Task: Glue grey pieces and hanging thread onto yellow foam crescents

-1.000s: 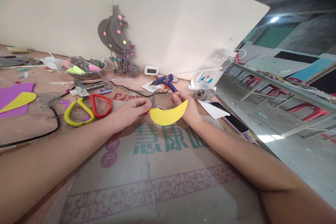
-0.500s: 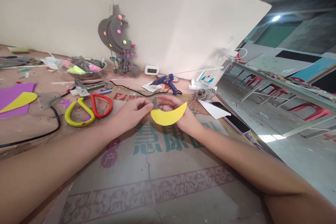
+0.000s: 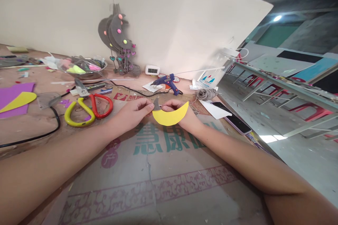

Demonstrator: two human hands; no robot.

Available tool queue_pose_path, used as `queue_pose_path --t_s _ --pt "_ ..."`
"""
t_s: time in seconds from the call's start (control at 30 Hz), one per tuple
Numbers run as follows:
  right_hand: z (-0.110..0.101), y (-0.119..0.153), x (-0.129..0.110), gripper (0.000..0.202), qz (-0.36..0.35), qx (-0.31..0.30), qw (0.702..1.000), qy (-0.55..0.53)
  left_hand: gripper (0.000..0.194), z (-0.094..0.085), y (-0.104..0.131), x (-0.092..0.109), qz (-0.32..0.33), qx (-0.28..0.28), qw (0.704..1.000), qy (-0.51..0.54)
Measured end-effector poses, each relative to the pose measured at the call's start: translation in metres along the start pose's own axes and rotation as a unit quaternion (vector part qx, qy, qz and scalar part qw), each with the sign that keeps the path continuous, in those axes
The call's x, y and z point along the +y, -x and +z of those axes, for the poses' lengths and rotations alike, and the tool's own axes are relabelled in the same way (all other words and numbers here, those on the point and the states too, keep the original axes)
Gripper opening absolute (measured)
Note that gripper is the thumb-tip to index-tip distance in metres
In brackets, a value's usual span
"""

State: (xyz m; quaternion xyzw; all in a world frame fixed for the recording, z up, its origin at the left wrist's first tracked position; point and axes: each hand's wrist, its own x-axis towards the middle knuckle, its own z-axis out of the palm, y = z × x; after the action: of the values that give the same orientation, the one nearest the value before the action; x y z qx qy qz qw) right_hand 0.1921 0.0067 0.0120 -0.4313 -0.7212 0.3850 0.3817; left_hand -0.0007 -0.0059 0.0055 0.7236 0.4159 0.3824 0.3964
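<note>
left hand pinches 1 yellow-and-gray crescent near its gray tip; right hand grips the crescent from behind.

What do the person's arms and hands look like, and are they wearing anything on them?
The left forearm and right forearm are bare: no sleeve, watch or bracelet shows. Both look wide near the picture's edge and narrower at the wrist. The left hand and right hand have no gloves. I see no rings, but some fingers are hidden.
</note>
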Motion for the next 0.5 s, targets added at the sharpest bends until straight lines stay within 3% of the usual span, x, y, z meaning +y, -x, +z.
queue_pose_path --t_s 0.5 --pt "0.0003 -0.0005 0.0029 0.019 -0.008 0.024 0.999 0.029 0.029 -0.0007 -0.0007 -0.0012 0.004 -0.012 1.000 -0.018"
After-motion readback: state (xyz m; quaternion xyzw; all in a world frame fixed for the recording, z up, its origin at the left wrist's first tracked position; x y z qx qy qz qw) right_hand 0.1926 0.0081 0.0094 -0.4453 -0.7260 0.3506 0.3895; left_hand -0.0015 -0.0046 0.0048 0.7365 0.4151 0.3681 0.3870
